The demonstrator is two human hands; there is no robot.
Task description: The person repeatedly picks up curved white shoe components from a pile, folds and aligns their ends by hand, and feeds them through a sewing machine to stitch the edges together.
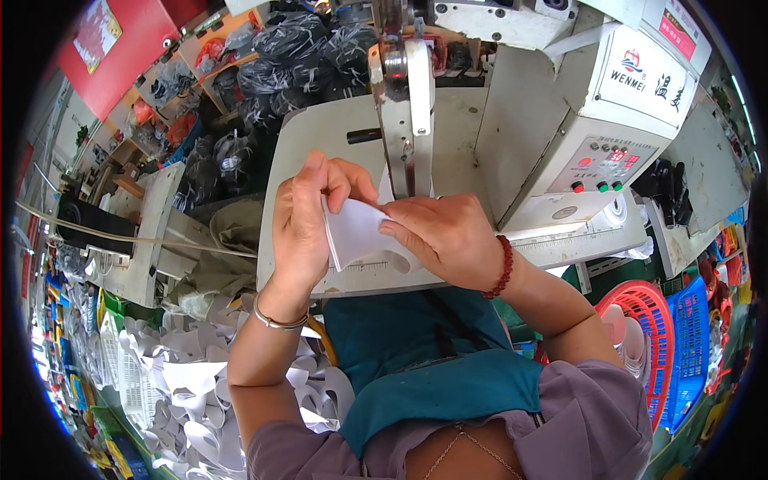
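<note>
Between my two hands is a thin, bendable white sheet piece (356, 234), curved and seemingly in layers along its left edge. My left hand (302, 206) is closed on its upper left part, thumb raised and fingers curled. On the right side, my right hand (452, 238) pinches the piece between thumb and fingers. Both hands are over the front of a white machine table (308, 144), just before the upright metal head (408, 120) of the machine. Part of the piece's far side is hidden behind my fingers.
A control box (604, 164) with buttons and a red display stands right of the machine head. Many loose white cut pieces (192, 384) lie heaped at lower left. At right are a red basket (662, 344) and a blue basket (690, 352). Black bags (288, 60) fill the back.
</note>
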